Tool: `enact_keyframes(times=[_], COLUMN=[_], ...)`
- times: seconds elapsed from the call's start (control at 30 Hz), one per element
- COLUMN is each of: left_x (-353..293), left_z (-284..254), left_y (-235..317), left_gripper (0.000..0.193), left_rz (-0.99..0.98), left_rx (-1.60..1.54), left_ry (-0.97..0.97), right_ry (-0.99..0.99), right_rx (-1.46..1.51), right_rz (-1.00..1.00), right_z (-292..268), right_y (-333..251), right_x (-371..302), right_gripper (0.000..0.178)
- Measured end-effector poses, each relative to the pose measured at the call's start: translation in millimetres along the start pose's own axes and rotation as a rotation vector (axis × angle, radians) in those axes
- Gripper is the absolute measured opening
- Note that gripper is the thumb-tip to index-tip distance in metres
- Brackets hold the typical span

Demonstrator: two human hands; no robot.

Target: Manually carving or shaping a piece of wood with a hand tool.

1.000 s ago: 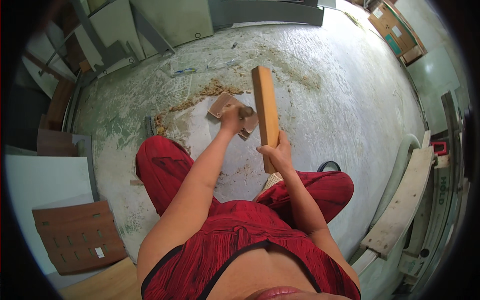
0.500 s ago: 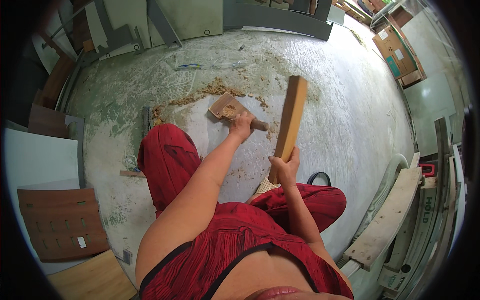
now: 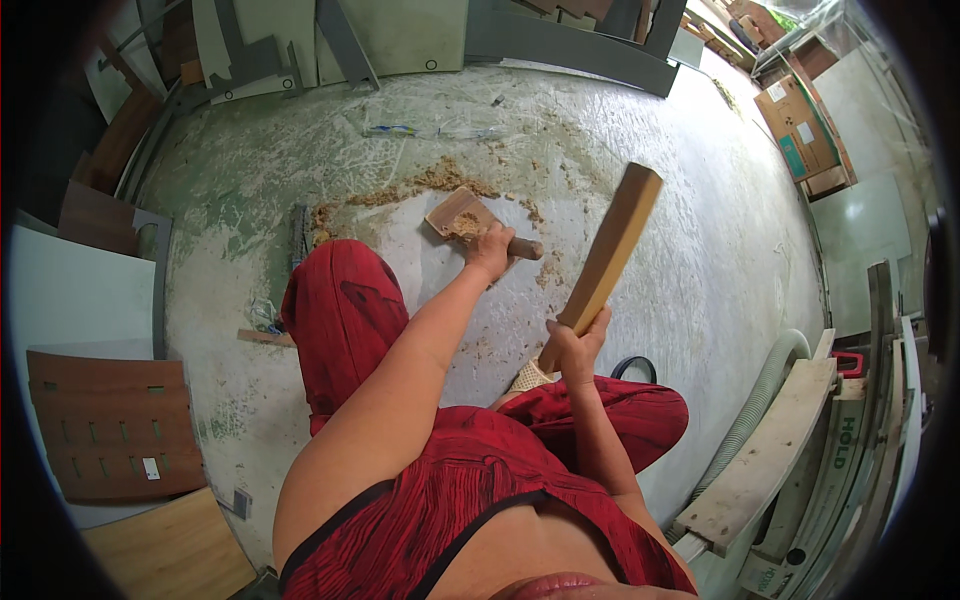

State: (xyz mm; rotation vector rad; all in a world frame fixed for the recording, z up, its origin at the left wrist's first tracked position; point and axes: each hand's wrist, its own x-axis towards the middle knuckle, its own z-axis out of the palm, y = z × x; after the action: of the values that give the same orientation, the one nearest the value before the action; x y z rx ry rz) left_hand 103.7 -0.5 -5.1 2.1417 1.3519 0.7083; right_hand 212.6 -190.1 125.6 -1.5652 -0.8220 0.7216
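My left hand (image 3: 490, 252) is closed around a round wooden handle (image 3: 526, 248) whose end sticks out to the right. Just beyond that hand, on the floor, is a flat brown wooden block (image 3: 445, 218) with a rough hollow (image 3: 465, 222) holding pale chips. The fingers hide how handle and block meet, and no blade shows. A long squared wooden beam (image 3: 612, 245) is gripped near its lower end by my right hand (image 3: 579, 345). The beam slants up and to the right, apart from the block.
Wood shavings (image 3: 430, 180) lie scattered around the block. A black ring (image 3: 635, 369) is beside my right knee. Boards and a ribbed hose (image 3: 765, 385) line the right side. Panels lean at the back, and a slotted brown panel (image 3: 115, 425) lies left.
The beam in my right hand has swung so its upper end tilts farther right. My left hand stays on the handle. The whole view has shifted slightly.
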Motion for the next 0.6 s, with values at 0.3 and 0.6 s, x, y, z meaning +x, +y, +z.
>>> enact_keyframes(times=[0.3, 0.6], left_x=[-1, 2], left_z=[-3, -10], left_y=[2, 10], left_gripper=[0.028, 0.027], left_rz=[-0.015, -0.077], left_rx=[0.001, -0.052], left_ry=[-0.016, -0.098], right_ry=[-0.18, -0.271], right_rx=[-0.075, -0.286], right_rz=[0.179, 0.189], right_z=[-3, 1], right_y=[17, 30], right_x=[4, -7], right_gripper=[0.053, 0.059])
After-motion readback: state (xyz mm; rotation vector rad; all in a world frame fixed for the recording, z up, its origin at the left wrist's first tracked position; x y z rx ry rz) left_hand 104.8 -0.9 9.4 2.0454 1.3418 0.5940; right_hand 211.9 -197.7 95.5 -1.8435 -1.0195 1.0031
